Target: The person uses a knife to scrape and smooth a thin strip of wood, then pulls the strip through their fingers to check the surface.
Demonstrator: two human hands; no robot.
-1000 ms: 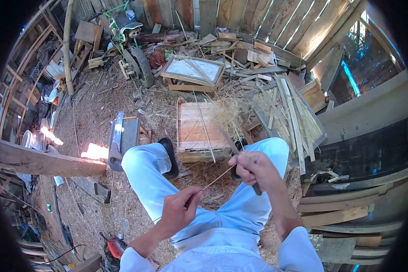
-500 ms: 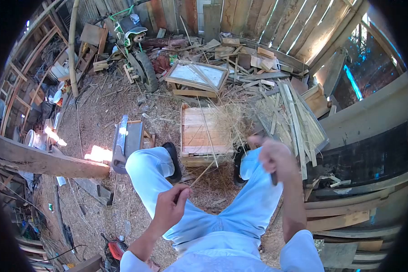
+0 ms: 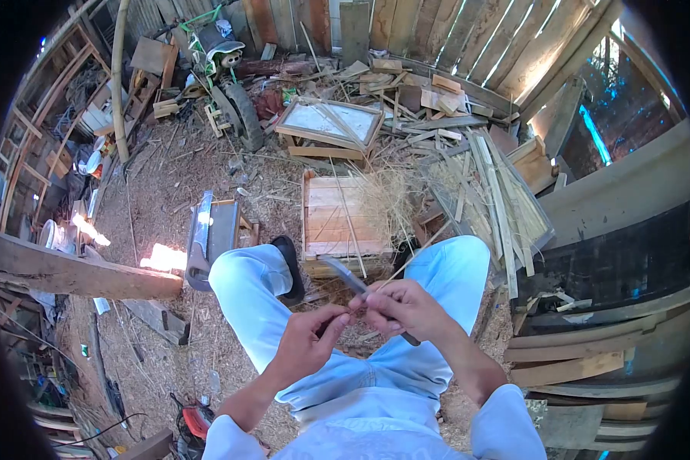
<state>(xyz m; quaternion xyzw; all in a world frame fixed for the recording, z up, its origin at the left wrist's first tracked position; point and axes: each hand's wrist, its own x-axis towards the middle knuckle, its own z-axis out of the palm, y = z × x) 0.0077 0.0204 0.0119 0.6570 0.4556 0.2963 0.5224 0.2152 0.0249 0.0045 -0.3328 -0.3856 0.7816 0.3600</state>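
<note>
Both of my hands meet in front of my lap. My right hand (image 3: 406, 308) is closed round a knife (image 3: 343, 271), its blade slanting up to the left and the handle's end showing below the fingers. My left hand (image 3: 313, 337) is closed, thumb against fingers, with its fingertips at the right hand's. A thin wooden strip (image 3: 418, 251) runs from the fingertips up to the right, over my right knee; its near end is hidden in the hands. Beyond my knees lies a wooden crate (image 3: 337, 222), a long thin stick across it and a heap of fine shavings (image 3: 395, 201) at its right.
A handsaw (image 3: 201, 241) rests on a small bench (image 3: 224, 222) beside my left knee. Long wood strips (image 3: 498, 207) lean at the right. A framed panel (image 3: 330, 123), scrap wood (image 3: 437, 100) and a bike (image 3: 226, 84) stand farther back. A red tool (image 3: 195, 420) lies at lower left.
My right hand has come down and left with the knife to meet my left hand. The left hand has shifted slightly right, and the strip now points farther right.
</note>
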